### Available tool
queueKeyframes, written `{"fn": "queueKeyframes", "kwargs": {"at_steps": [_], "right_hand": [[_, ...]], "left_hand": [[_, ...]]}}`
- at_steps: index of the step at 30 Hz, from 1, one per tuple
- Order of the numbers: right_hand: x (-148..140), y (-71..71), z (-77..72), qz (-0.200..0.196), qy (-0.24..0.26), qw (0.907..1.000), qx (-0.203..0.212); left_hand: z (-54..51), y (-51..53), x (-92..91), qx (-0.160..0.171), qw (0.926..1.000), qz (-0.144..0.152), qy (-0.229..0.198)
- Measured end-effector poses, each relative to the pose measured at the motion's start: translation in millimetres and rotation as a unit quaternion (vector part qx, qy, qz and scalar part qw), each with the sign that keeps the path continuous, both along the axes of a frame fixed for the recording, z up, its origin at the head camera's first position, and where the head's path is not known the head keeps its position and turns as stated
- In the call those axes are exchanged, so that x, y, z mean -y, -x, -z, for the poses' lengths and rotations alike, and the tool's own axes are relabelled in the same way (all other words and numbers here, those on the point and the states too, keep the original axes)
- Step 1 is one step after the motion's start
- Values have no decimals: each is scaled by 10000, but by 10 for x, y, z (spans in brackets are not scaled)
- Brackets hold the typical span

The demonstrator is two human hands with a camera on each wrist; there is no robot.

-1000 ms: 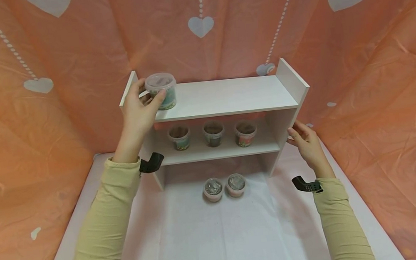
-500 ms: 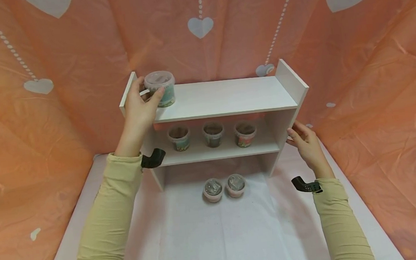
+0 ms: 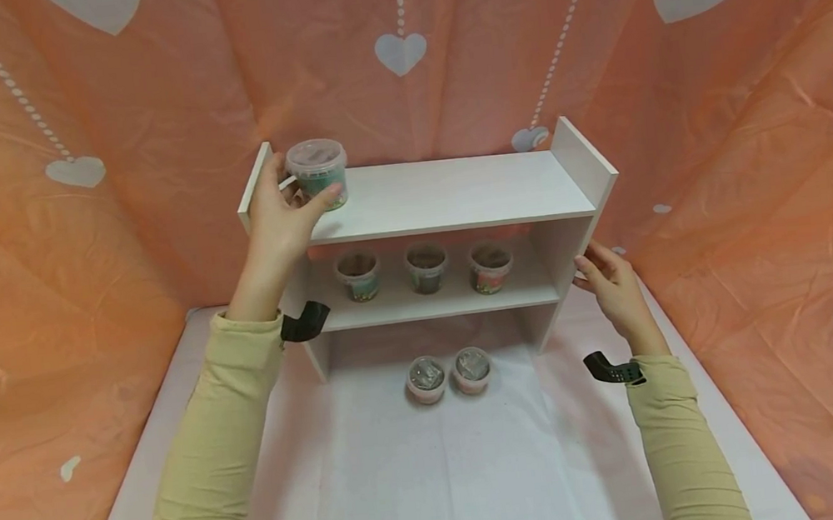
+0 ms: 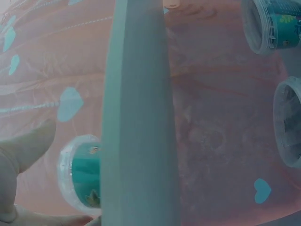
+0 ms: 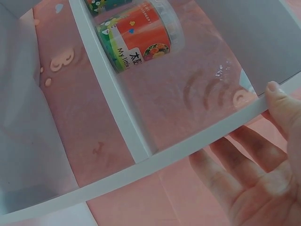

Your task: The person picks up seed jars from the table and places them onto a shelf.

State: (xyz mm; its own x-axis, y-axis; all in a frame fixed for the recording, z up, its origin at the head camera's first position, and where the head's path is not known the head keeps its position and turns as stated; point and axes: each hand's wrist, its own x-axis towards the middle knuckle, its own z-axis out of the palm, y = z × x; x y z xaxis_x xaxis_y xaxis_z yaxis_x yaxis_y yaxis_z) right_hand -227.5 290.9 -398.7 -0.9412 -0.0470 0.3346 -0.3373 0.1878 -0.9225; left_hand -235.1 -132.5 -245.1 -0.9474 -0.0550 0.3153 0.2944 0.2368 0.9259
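Note:
A clear-lidded cup with a teal label (image 3: 320, 167) stands on the left end of the top board of a white shelf (image 3: 448, 194). My left hand (image 3: 281, 223) is around it, thumb in front and fingers at its left side. In the left wrist view a gap shows between the straightened thumb (image 4: 35, 146) and the cup (image 4: 86, 174); the shelf board hides part of the cup. My right hand (image 3: 619, 295) holds the shelf's right side panel. In the right wrist view its thumb lies on the panel's front edge (image 5: 188, 147), fingers against the outer face.
On the middle board stand a teal cup (image 3: 360, 278), a dark cup (image 3: 427, 270) and a red-labelled cup (image 3: 491, 269). Two pink cups with grey tops, a left one (image 3: 426, 379) and a right one (image 3: 471, 370), sit on the white cloth (image 3: 445, 475). An orange heart-patterned sheet (image 3: 472, 54) hangs behind.
The teal cup on the top board has shifted slightly back and left. My left thumb has moved away from its side. The right hand has stayed in place.

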Motion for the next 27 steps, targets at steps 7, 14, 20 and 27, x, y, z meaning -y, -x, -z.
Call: {"fn": "queueKeyframes", "kwargs": {"at_steps": [7, 14, 20, 27], "right_hand": [[-11, 13, 3, -44, 65, 10000, 16], [53, -59, -85, -80, 152, 9998, -64], [6, 16, 2, -6, 143, 9998, -98], [5, -1, 11, -42, 169, 9998, -67]], "left_hand": [[-3, -172, 6, 53, 9997, 246, -75], [-8, -378, 34, 19, 9998, 56, 167], [39, -514, 69, -117, 9988, 416, -229], [157, -635, 108, -342, 9942, 852, -567]]}}
